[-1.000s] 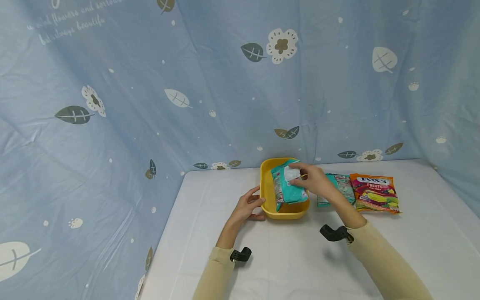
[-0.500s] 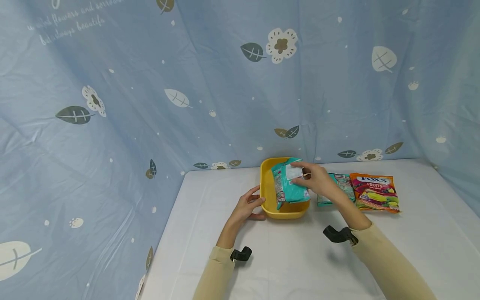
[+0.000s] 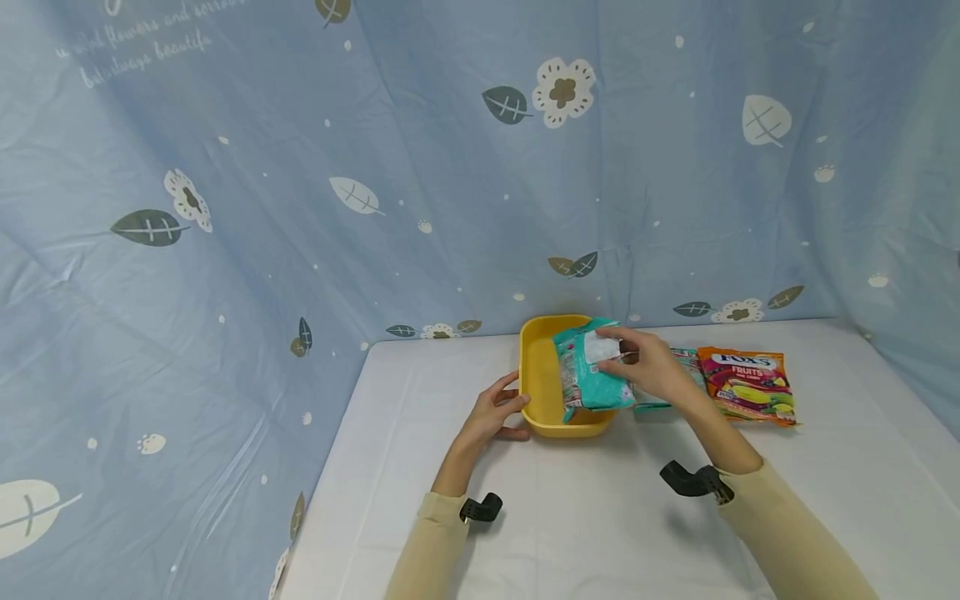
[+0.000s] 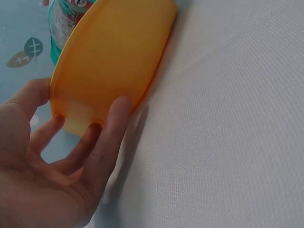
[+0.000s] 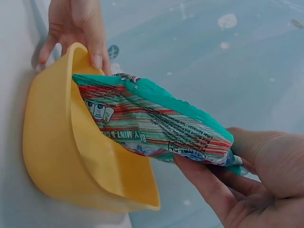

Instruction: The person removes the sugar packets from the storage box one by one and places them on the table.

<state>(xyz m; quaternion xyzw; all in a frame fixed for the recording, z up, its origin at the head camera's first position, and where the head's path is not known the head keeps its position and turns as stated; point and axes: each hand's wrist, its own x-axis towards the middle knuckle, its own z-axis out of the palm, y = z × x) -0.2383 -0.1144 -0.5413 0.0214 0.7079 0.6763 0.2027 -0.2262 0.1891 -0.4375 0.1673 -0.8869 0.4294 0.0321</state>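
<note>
A yellow plastic tub (image 3: 538, 375) stands on the white table, its long side beside my left hand (image 3: 491, 417). The thumb is at the rim and the other fingers press the outer wall (image 4: 102, 61). My right hand (image 3: 648, 362) pinches a teal candy bag (image 3: 588, 375) between thumb and fingers, tilted over the tub's right part. In the right wrist view, the bag's printed striped side (image 5: 142, 118) faces the camera and one end lies inside the rim. Behind the right hand, a second teal candy bag (image 3: 686, 362) lies partly hidden on the table.
An orange-and-purple FOX'S fruit candy bag (image 3: 750, 387) lies on the table right of the second teal bag. A blue patterned curtain (image 3: 450, 167) hangs along the table's back and left side. Both wrists carry small black cameras (image 3: 693, 482).
My right hand has shifted a little to the right, carrying the teal candy bag toward the tub's right rim. The left hand and the tub have stayed put.
</note>
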